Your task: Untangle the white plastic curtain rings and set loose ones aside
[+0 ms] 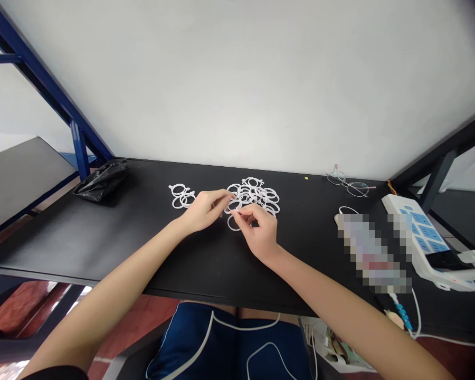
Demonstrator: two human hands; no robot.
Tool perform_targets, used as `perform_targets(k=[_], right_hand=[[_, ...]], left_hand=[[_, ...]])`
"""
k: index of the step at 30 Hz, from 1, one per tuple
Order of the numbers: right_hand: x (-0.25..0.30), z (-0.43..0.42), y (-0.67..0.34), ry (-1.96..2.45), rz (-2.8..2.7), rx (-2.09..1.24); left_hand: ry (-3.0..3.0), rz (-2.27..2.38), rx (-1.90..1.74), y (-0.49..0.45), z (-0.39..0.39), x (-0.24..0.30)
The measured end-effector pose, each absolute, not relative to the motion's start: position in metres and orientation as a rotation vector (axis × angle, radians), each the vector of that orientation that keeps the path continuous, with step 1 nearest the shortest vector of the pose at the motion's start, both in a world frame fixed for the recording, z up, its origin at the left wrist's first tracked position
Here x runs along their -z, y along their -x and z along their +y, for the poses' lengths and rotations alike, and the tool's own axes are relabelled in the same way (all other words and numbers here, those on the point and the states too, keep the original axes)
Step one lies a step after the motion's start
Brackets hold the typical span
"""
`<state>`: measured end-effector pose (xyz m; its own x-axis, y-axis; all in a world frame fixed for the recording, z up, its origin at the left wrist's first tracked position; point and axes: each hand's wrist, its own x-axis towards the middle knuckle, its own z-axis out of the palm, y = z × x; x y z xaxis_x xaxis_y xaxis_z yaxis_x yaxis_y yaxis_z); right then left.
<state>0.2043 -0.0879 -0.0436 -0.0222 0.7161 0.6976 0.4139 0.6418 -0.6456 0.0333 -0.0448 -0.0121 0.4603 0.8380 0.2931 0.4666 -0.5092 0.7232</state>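
Note:
My left hand [208, 210] is closed in a pinch at the left edge of a pile of white plastic curtain rings [269, 195]. Its fingertips are on one white ring [233, 207]. Just in front of the pile, my right hand [260, 230] pinches another white ring [230, 226], which hangs low beside the fingers. Part of that ring is hidden by the hand. To the left of my left hand lies a small group of white rings [179, 189], each a round hoop with a small eyelet.
A crumpled black plastic bag [103, 182] lies at the left of the black table [174, 258]. At the right are eyeglasses [346, 182], a blurred-out phone-like item [372, 253] on a cable and a white power strip [431, 243]. A wall stands behind.

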Motion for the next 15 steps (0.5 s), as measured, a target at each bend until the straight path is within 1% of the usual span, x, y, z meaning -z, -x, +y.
perform_targets(k=[4, 8, 15], right_hand=[[0.0423, -0.0901, -0.2034, 0.926, -1.629, -0.354], [0.0423, -0.0911, -0.2029, 0.909, -1.604, -0.376], [0.0433, -0.0898, -0.2035, 0.887, -1.578, -0.386]], left_hand=[[-2.103, 1.088, -0.860, -0.0352, -0.0467, 0.0104], [-1.993, 0.992, -0.871, -0.0376, -0.0466, 0.0153], [-1.966, 0.865, -0.756, -0.0398, -0.0484, 0.0194]])
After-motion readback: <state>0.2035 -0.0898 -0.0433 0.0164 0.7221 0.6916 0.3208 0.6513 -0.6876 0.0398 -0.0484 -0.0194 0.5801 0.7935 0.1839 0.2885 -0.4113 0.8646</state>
